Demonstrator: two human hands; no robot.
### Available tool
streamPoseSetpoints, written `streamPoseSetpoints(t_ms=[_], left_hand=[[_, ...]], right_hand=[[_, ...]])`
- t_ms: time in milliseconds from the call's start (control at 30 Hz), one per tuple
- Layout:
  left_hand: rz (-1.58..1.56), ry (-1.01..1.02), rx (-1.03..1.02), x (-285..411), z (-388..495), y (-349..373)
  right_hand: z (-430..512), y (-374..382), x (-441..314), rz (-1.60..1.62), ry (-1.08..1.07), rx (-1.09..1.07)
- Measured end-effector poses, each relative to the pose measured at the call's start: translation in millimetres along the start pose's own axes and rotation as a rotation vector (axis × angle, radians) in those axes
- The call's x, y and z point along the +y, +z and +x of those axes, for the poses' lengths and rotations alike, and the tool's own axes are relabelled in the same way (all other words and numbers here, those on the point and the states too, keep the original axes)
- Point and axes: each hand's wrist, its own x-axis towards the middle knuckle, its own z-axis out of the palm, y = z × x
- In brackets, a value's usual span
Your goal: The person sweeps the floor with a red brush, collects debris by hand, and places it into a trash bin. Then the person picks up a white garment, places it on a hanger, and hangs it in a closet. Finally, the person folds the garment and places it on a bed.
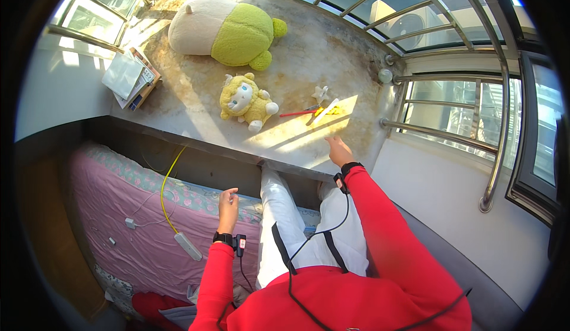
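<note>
My left hand (228, 210) hangs in the air above the edge of the pink bed, its fingers loosely curled; I see nothing held in it. Over the near right part of the stained window ledge (196, 128) is my right hand (339, 152), with curled fingers and no object visible in it. Just beyond it lie a white strip-like item (326, 111), a thin red stick-like item (299, 113), a small yellow item (331, 110) and a pale star-shaped object (320, 94). A yellow plush doll (246, 101) lies left of them. Behind it rests a large green and white plush toy (222, 30).
Books and papers (129, 79) are stacked at the ledge's left end. Metal railings (445, 136) line the windows. On the bed with its pink sheet (147, 246) lie a white power strip (188, 246) with a yellow cable and a white charger (130, 223). Black cables run from both wrists.
</note>
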Motion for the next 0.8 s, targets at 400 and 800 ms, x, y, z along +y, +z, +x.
streamPoseSetpoints(t_ms=[400, 800], left_hand=[[0.331, 0.437, -0.293, 91, 214, 166], [0.57, 0.781, -0.284, 87, 288, 258]], right_hand=[[192, 131, 42, 0.852, 0.727, 0.423], [134, 112, 28, 1.692, 0.51, 0.37]])
